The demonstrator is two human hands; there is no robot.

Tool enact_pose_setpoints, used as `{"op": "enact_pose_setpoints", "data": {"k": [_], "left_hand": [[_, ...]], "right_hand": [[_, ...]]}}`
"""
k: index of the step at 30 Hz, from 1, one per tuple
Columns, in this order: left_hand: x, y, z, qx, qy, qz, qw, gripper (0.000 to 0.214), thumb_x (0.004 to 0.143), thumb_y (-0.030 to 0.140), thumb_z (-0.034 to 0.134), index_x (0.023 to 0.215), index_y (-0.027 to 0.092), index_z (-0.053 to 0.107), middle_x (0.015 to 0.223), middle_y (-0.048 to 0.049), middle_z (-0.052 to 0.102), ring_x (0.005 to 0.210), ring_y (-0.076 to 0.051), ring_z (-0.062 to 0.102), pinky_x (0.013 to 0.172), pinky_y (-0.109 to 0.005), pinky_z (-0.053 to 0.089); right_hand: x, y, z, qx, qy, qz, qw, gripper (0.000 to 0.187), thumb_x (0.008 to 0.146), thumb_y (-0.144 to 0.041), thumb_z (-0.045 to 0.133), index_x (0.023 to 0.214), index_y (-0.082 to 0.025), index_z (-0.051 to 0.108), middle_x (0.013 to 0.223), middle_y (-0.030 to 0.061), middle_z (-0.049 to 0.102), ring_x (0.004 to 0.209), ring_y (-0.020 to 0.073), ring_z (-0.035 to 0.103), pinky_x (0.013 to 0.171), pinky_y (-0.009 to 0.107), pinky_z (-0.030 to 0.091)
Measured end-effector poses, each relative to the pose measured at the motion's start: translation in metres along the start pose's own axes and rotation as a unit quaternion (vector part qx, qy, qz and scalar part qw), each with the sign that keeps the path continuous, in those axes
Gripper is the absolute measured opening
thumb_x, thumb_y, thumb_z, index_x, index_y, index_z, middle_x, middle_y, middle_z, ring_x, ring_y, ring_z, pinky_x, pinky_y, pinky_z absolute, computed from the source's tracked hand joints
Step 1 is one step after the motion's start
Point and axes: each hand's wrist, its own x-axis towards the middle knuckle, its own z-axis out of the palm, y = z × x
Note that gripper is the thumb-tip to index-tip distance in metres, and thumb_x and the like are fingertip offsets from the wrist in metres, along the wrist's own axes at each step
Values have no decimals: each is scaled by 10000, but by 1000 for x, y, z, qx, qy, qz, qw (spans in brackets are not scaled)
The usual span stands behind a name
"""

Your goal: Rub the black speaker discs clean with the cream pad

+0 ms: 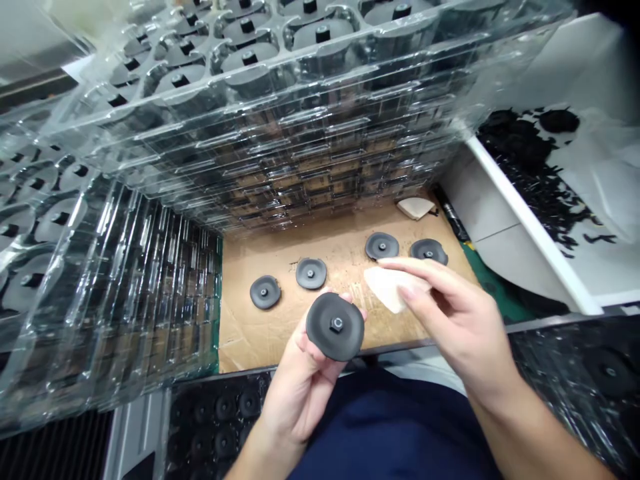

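My left hand [305, 387] grips a black rubber-like disc [325, 317] by its rim, its face with a central metal nut turned up toward me. To the right, my right hand [457, 313] pinches a folded white cloth or paper wipe [393, 287] between thumb and fingers, a little apart from the disc. Similar black discs lie on the cardboard sheet [243, 347]: one at the left [265, 292], another near the middle [311, 274], a third behind the wipe [381, 246], and a notched-looking one [429, 251] just past my right fingers.
Clear plastic trays [300, 133] full of black discs are stacked high behind the cardboard, with another stack [125, 287] at the left. A white bin [540, 220] with black scraps [535, 160] stands right. A folded white piece [416, 208] and black marker-like stick [451, 213] lie at the back.
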Motion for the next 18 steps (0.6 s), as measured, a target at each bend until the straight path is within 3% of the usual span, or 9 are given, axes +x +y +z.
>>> {"op": "enact_pose_setpoints", "data": {"k": [1,3,5,7,8,12,13,16,18], "left_hand": [[0,0,0,9,7,2,1000,657,640,297,783,1247,259,535,1105,-51,693,986,-199,649,849,-255,514],[1,0,-3,29,21,3,999,579,671,266,764,1214,252,563,1115,-53,688,1023,-203,631,864,-260,506],[1,0,-6,41,33,7,999,515,666,234,765,1155,256,604,1133,-46,678,1040,-217,624,883,-287,504],[0,0,-6,42,49,8,998,482,638,208,780,1096,258,637,1101,-33,689,1022,-218,632,865,-286,517],[0,0,-5,43,57,6,997,483,624,203,788,1083,249,644,1072,-34,696,1020,-221,632,856,-283,522],[-2,1,6,56,38,-20,998,508,559,266,831,1034,197,664,945,-59,717,1007,-251,639,839,-298,535],[-2,1,8,57,31,-30,997,515,539,267,842,1020,203,667,938,-53,717,1004,-248,643,844,-297,533],[-4,-4,7,39,-11,-81,996,581,483,291,866,1022,215,663,940,-43,713,1025,-247,640,896,-313,509],[-4,-7,6,23,-42,-106,993,610,491,297,864,1055,214,649,980,-45,702,1070,-252,618,940,-321,479]], "right_hand": [[2,-16,0,6,6,-54,999,244,887,-173,509,1094,-209,631,1084,31,679,980,152,608,829,256,487],[3,-39,1,21,-47,-150,987,244,879,-121,484,1072,-134,634,959,66,696,869,157,620,807,269,490],[2,-49,5,35,-153,-157,975,233,874,-99,467,1020,-110,649,855,62,691,774,150,620,742,263,500],[3,-51,9,28,-228,-120,966,228,872,-95,463,978,-139,661,818,36,682,732,139,616,684,249,496],[4,-50,12,13,-225,-114,967,225,875,-104,462,968,-149,663,818,31,681,721,140,613,673,255,492],[5,-45,20,-43,-68,-179,981,274,899,-137,417,1074,-76,619,853,96,681,750,194,607,698,341,484],[4,-44,20,-32,-69,-192,978,282,898,-127,415,1096,-63,604,856,99,682,757,193,605,699,339,484],[-2,-42,12,13,-160,-202,966,261,879,-84,433,1074,-75,605,837,68,686,739,160,602,697,297,486],[-4,-43,6,7,-175,-202,964,243,868,-73,444,1042,-75,613,830,66,689,720,155,600,693,294,485]]}}
